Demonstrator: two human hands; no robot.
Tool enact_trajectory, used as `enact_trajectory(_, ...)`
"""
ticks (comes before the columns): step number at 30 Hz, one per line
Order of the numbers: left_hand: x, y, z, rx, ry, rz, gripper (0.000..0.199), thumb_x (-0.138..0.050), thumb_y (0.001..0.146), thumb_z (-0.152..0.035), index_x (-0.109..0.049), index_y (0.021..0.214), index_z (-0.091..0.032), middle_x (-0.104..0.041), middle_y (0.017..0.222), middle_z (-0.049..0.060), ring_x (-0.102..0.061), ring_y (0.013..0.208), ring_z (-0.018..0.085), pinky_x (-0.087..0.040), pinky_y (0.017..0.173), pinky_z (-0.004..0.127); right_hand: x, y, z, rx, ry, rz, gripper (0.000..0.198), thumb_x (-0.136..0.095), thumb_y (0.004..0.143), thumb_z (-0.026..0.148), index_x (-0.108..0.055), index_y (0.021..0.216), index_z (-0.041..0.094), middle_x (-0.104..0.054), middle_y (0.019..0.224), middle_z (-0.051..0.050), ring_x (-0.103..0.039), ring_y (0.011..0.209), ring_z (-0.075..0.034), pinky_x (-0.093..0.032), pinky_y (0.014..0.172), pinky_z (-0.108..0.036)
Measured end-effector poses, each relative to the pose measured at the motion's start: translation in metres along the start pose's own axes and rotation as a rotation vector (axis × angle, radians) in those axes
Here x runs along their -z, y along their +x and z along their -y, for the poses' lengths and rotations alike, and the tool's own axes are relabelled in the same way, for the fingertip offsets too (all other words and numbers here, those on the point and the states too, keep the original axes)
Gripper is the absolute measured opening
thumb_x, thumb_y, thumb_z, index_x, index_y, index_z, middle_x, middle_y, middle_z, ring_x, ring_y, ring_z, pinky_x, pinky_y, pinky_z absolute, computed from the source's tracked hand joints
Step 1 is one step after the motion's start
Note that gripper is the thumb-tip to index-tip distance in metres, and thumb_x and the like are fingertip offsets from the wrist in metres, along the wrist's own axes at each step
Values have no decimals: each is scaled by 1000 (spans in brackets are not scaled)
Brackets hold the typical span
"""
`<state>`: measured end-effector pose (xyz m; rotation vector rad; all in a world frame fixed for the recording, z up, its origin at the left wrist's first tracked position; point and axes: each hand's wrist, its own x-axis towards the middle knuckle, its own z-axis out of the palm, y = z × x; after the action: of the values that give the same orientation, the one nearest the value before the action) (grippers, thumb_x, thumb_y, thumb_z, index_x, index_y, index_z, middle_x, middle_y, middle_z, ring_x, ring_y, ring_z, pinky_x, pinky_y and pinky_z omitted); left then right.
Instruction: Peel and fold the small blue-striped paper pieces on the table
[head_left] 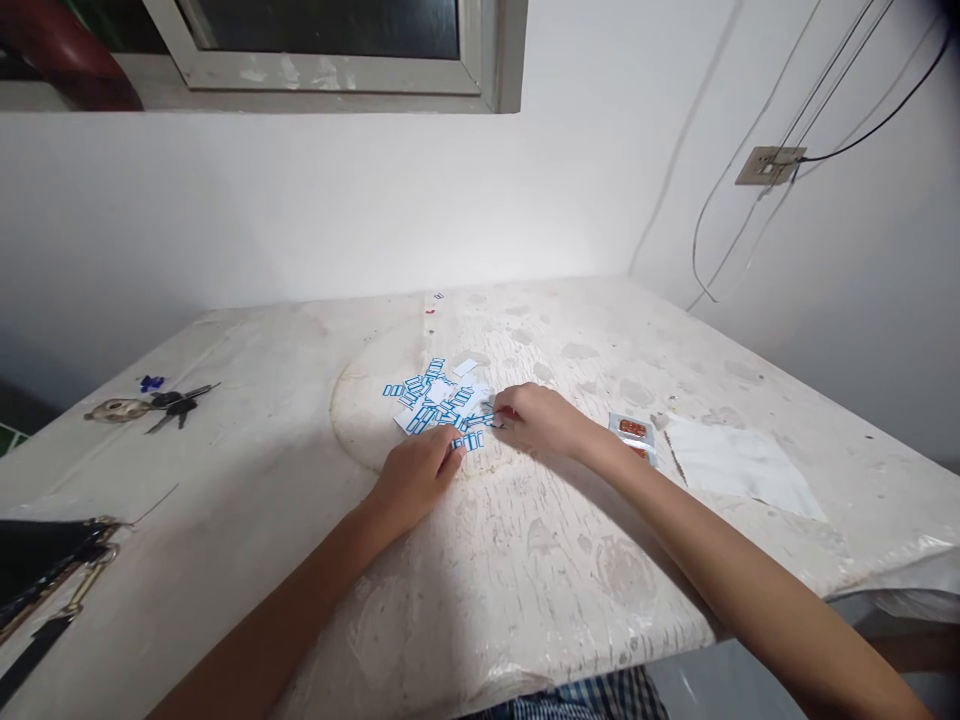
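Observation:
A loose pile of small white paper pieces (438, 392) with blue outlines lies on the table, several overlapping at different angles. My left hand (418, 470) rests at the near edge of the pile, fingers curled and thumb close to them; what they hold, if anything, is hidden. On the pile's right side my right hand (536, 415) is closed, with its fingertips pinched at a blue-edged paper piece (486, 418). Some plain white faces show among the outlined pieces.
Right of my right hand lie a small packet with red-brown contents (632, 430) and a white sheet (739, 465). Keys (176, 402) and a black pouch with a zip (49, 560) are on the left. A white wall (420, 200) stands behind the table (525, 560).

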<state>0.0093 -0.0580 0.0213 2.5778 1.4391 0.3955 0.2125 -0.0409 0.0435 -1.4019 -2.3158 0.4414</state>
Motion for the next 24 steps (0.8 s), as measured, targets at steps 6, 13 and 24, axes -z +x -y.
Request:
enact_trajectory(6, 0, 0, 0, 13, -49, -1, 16, -38, 83, -32, -49, 84, -20, -54, 73, -2, -48, 65, 13, -31, 57, 25, 23, -3, -3, -27, 445, 142, 14, -48, 68, 15, -61, 70, 14, -60, 66, -3, -52, 59, -11, -37, 54, -23)
enact_trajectory(13, 1, 0, -2, 33, -72, 27, 25, -50, 74, -42, -42, 70, -19, -49, 67, -4, -44, 59, 11, -26, 53, 24, -6, 0, -4, -80, 499, 238, 7, -51, 66, 16, -58, 67, 14, -51, 53, 2, -44, 46, -7, -33, 43, -19)
enact_trajectory(24, -5, 1, 3, -8, -4, 10, 18, -34, 85, -31, -48, 79, -20, -52, 71, -1, -46, 63, 13, -27, 54, 25, -22, 1, 0, -43, 479, 109, 4, -55, 71, 18, -53, 72, 15, -50, 54, 4, -44, 47, -7, -33, 51, -21)
